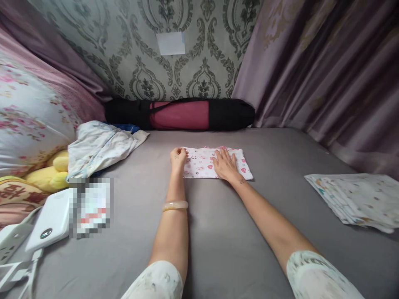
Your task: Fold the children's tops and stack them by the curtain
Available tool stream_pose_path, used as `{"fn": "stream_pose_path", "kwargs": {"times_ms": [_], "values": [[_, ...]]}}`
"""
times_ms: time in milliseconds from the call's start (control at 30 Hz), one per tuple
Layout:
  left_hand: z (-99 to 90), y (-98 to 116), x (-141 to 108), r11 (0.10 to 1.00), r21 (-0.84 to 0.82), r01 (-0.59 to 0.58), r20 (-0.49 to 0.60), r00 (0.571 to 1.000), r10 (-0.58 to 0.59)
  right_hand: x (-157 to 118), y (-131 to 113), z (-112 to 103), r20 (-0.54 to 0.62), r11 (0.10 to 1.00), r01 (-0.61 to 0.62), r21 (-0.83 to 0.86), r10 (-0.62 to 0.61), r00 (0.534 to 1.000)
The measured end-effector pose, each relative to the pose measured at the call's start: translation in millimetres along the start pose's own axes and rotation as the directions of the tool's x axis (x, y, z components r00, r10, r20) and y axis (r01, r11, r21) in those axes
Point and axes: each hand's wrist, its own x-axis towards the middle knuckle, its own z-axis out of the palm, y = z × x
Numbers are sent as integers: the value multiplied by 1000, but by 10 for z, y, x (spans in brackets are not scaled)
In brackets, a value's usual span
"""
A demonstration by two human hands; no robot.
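Note:
A folded white cloth with pink and red prints (201,164) lies flat on the grey bed sheet (212,216). My left hand (178,158) is at the cloth's left edge, its fingers curled and pinched on the far left corner. On the right half of the cloth, my right hand (226,164) rests palm down with the fingers spread. A pale bangle (175,205) circles my left forearm.
Along the wall lies a black and red roll bag (179,115). A stack of folded patterned cloths (358,201) is at the right. At the left are a crumpled cloth (99,145), a yellow plush (50,172), a white power bank (51,220) and a power strip (14,241).

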Motion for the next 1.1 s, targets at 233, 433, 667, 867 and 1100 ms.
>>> {"fn": "stream_pose_path", "kwargs": {"times_ms": [233,433,667,867,1100], "values": [[166,15,-130,969,179,-169,142,979,145,-33,193,-13,24,999,-31,-41,32,999],[200,-46,-198,868,335,-367,283,918,278,-6,494,-46,-89,993,-73,-97,65,994],[299,-205,-232,733,535,-421,372,896,244,-13,676,39,-71,992,-82,-94,76,995],[317,-284,-238,477,711,-517,471,853,223,9,684,12,-42,994,-66,-82,63,997],[309,129,112,714,593,-372,419,900,121,244,813,-277,-21,991,6,-131,-9,1000]]}}
